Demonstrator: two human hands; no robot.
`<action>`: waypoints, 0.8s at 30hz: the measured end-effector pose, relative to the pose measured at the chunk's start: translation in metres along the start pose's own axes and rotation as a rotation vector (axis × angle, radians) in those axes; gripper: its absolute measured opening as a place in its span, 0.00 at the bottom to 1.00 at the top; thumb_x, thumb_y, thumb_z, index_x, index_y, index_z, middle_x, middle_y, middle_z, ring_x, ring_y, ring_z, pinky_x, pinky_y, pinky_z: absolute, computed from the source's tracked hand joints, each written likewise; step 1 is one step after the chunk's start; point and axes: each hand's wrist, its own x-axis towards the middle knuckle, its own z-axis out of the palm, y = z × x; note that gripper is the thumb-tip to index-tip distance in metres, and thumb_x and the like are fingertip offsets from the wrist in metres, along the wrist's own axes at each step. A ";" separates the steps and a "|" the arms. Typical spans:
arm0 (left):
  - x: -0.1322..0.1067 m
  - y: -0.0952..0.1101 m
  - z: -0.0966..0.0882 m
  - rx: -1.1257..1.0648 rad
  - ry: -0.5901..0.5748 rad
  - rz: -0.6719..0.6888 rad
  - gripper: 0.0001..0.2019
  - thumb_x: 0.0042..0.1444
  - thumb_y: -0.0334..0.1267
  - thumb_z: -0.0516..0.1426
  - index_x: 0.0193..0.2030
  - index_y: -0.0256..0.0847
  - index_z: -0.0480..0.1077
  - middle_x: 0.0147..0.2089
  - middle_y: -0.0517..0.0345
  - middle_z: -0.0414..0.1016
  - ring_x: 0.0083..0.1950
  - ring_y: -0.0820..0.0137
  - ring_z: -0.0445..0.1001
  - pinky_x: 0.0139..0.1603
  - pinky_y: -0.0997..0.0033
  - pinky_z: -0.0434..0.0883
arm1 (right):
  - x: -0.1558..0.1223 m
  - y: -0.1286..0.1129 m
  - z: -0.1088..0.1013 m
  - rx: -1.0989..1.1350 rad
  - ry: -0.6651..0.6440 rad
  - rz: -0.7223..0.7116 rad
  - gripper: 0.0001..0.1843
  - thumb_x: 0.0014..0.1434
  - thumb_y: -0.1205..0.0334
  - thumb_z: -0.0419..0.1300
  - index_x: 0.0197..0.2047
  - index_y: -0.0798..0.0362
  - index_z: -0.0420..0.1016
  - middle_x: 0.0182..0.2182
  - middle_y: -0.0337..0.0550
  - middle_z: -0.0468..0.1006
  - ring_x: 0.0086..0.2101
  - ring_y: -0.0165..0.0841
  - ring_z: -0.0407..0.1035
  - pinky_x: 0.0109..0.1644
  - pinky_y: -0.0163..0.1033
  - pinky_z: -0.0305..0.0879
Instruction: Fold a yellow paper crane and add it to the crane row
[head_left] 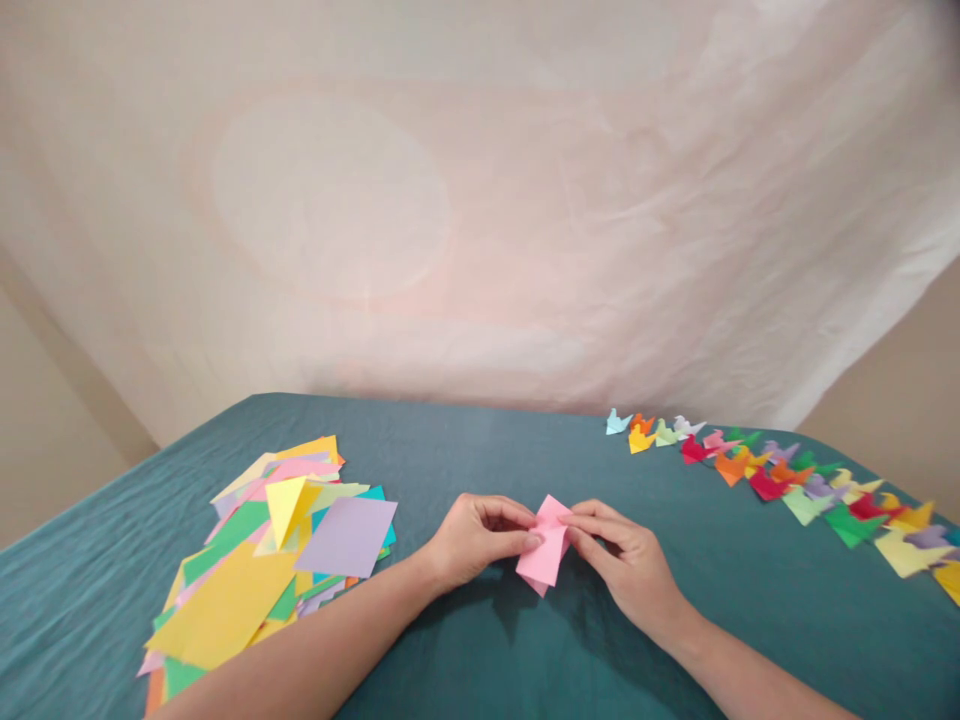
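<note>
Near the front middle of the table, a partly folded pink paper (pixel 550 545) is held between my two hands, just above the cloth. My left hand (pixel 480 535) pinches its left edge between thumb and fingers. On the other side, my right hand (pixel 619 555) grips the upper right edge with thumb and fingertips. The paper shows several creased layers, with a small flap pointing down at the bottom. Parts of its edges are hidden behind my fingertips.
A dark teal cloth (pixel 465 440) covers the table. To the left lies a loose pile of coloured paper sheets (pixel 232 600), a lilac square (pixel 346 537) on its right side. Several folded paper birds (pixel 802 500) stand in rows along the right. A pale sheet (pixel 510 220) hangs behind.
</note>
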 end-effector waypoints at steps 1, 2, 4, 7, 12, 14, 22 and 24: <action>-0.001 0.001 0.001 -0.013 -0.011 -0.033 0.17 0.36 0.41 0.69 0.34 0.35 0.77 0.36 0.52 0.78 0.35 0.68 0.74 0.39 0.70 0.70 | 0.000 0.000 0.000 -0.004 0.006 -0.004 0.10 0.59 0.60 0.58 0.41 0.48 0.78 0.36 0.42 0.74 0.38 0.33 0.69 0.41 0.35 0.64; -0.001 0.001 0.001 -0.028 -0.019 -0.062 0.19 0.35 0.42 0.69 0.36 0.36 0.77 0.36 0.52 0.78 0.35 0.67 0.75 0.40 0.70 0.70 | 0.000 0.001 0.000 -0.008 0.012 -0.006 0.10 0.59 0.60 0.58 0.42 0.48 0.78 0.36 0.42 0.74 0.38 0.33 0.69 0.41 0.34 0.64; -0.002 0.001 0.002 -0.054 -0.026 -0.091 0.21 0.35 0.42 0.69 0.38 0.36 0.76 0.35 0.53 0.78 0.35 0.67 0.75 0.40 0.69 0.70 | 0.000 0.000 0.000 -0.016 0.016 -0.007 0.10 0.59 0.61 0.57 0.42 0.47 0.78 0.37 0.42 0.75 0.38 0.32 0.69 0.41 0.34 0.64; -0.001 0.000 0.002 -0.071 -0.017 -0.090 0.19 0.35 0.42 0.69 0.35 0.35 0.76 0.34 0.53 0.78 0.35 0.67 0.75 0.41 0.69 0.70 | 0.000 -0.002 0.000 -0.020 0.002 -0.008 0.10 0.59 0.61 0.57 0.41 0.47 0.78 0.37 0.41 0.75 0.38 0.32 0.69 0.41 0.34 0.64; -0.001 -0.003 0.002 -0.015 0.004 -0.022 0.15 0.35 0.42 0.69 0.30 0.35 0.76 0.30 0.55 0.77 0.32 0.69 0.74 0.38 0.71 0.69 | -0.002 -0.005 -0.001 -0.036 -0.015 -0.033 0.10 0.59 0.61 0.57 0.40 0.49 0.79 0.34 0.42 0.75 0.36 0.32 0.69 0.39 0.35 0.65; -0.001 -0.004 0.002 0.057 0.012 0.039 0.14 0.38 0.42 0.68 0.30 0.35 0.76 0.31 0.54 0.77 0.32 0.70 0.73 0.36 0.73 0.69 | -0.002 -0.006 -0.001 -0.048 -0.020 -0.045 0.09 0.58 0.61 0.57 0.40 0.49 0.79 0.33 0.42 0.75 0.35 0.32 0.70 0.39 0.35 0.65; -0.006 0.003 0.005 0.358 0.052 0.242 0.07 0.50 0.40 0.62 0.31 0.39 0.78 0.32 0.55 0.75 0.33 0.71 0.71 0.36 0.74 0.66 | 0.000 -0.007 0.001 -0.062 -0.023 -0.055 0.10 0.59 0.59 0.57 0.36 0.51 0.79 0.32 0.44 0.75 0.33 0.34 0.69 0.38 0.38 0.67; -0.006 0.003 0.005 0.365 0.060 0.242 0.08 0.50 0.41 0.61 0.30 0.38 0.77 0.32 0.55 0.74 0.33 0.71 0.70 0.35 0.74 0.66 | -0.001 -0.009 0.001 -0.058 -0.033 -0.060 0.10 0.59 0.59 0.56 0.34 0.51 0.78 0.31 0.43 0.75 0.33 0.33 0.69 0.36 0.37 0.66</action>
